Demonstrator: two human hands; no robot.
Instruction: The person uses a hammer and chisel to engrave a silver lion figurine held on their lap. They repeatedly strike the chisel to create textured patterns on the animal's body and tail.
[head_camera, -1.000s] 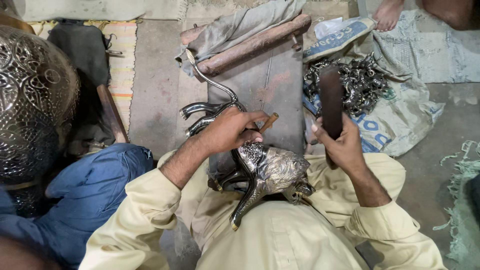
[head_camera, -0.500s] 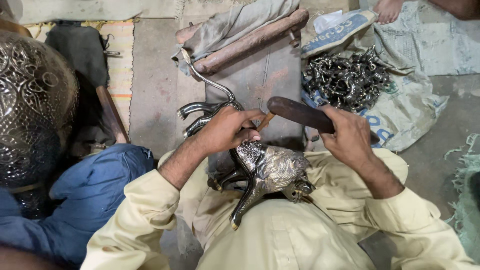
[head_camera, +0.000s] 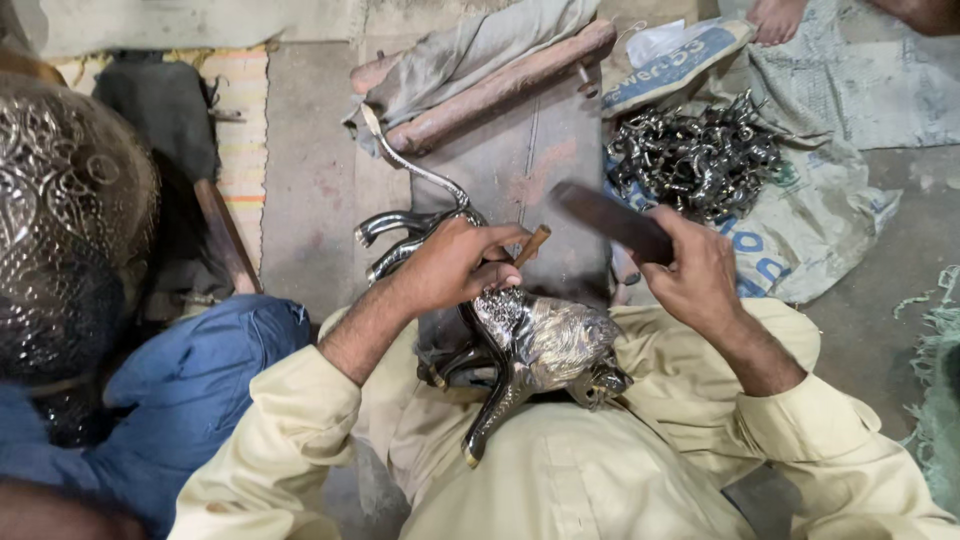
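Looking down, I see a large embossed metal vessel filling the left edge, and a pile of small metal castings on sacking at upper right. Lower centre, the chased metal figure lies on my lap; I judge it heavy, rigid and slick, best gripped by its body. My left hand pinches a wooden-handled punch against it. My right hand is clenched round a dark hammer.

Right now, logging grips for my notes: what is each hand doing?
Left hand: closed on a small punch, set against the metal figure.
Right hand: closed on a dark mallet, raised.
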